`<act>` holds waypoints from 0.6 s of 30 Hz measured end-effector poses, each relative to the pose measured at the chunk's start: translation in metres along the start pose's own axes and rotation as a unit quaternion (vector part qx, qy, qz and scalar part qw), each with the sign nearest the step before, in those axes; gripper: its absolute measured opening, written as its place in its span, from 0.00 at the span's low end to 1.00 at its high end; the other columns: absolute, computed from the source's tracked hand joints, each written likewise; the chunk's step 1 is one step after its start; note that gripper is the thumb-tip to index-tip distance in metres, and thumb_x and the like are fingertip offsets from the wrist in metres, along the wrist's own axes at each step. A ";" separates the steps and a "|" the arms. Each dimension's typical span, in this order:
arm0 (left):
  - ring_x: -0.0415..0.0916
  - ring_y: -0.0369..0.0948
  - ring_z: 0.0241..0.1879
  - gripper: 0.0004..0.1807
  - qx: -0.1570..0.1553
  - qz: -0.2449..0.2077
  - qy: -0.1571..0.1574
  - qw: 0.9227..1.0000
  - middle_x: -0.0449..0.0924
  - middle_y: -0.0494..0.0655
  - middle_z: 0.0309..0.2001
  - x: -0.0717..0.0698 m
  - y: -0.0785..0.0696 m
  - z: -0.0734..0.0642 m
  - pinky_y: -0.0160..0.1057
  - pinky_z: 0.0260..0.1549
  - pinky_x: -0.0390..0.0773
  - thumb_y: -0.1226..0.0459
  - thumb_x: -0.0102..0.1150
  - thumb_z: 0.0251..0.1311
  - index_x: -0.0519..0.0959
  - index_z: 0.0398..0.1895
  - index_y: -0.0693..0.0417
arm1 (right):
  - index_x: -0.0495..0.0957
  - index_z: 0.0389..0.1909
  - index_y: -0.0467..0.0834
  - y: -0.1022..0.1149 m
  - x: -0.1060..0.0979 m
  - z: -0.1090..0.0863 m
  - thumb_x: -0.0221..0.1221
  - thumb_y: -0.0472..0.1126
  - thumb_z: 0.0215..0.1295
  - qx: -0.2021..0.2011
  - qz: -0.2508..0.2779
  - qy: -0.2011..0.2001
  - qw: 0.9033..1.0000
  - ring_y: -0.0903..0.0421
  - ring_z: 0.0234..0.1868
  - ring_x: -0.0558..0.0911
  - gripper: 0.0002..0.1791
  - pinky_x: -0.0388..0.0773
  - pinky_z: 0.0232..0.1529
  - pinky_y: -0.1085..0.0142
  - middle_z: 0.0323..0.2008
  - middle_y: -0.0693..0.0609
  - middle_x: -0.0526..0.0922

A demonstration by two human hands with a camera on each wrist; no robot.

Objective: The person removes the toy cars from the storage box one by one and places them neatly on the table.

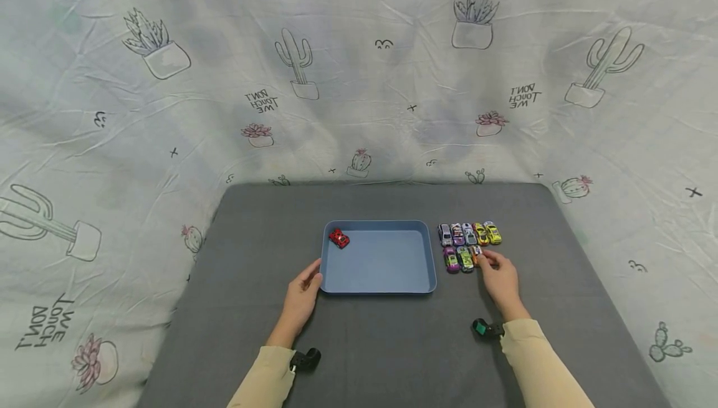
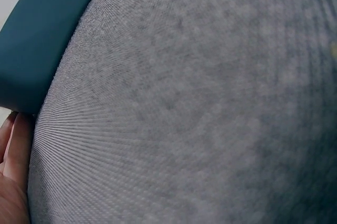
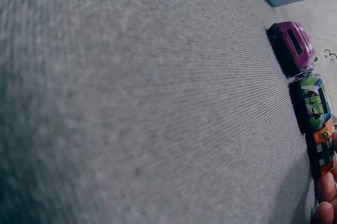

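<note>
On the grey table lies a shallow blue tray [image 1: 377,289], with a red toy car [image 1: 339,238] near its back left corner. My left hand [image 1: 301,296] touches the tray's left side near the front corner, its fingers fairly straight. To the right of the tray, my right hand [image 1: 501,278] pinches an orange toy car [image 3: 322,150] at the right end of the front row. The fingertips partly cover that car. Beside it are a green toy car [image 1: 465,259] and, further left, a purple toy car [image 1: 451,260].
Behind the front row stands a second row of several toy cars, from a grey-purple car [image 1: 445,235] to a yellow car [image 1: 492,232]. A printed cloth [image 1: 348,84] hangs around the back and sides of the table [image 1: 387,352].
</note>
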State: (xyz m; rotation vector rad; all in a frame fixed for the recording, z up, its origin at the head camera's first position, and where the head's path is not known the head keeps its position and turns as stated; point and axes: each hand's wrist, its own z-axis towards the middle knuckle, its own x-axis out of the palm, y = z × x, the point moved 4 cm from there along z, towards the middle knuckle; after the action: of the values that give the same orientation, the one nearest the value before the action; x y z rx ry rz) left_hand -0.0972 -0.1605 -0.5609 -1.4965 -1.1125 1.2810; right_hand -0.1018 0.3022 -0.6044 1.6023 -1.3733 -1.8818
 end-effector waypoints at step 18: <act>0.64 0.49 0.66 0.23 0.010 -0.003 -0.003 1.000 0.67 0.56 0.66 0.002 0.014 0.006 0.49 0.62 0.66 0.63 0.50 0.72 0.68 0.69 0.56 | 0.75 0.58 0.38 -0.001 -0.005 -0.001 0.53 0.58 0.70 0.025 0.039 -0.028 0.999 0.54 0.42 0.71 0.29 0.68 0.35 0.64 0.47 0.43 0.76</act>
State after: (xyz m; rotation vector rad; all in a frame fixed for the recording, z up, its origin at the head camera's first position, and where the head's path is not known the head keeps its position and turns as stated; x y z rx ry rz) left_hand -0.1014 -0.1614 -0.5752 -1.4743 -1.1052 1.2889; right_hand -0.0986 0.3060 -0.6024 1.5054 -1.4958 -1.8749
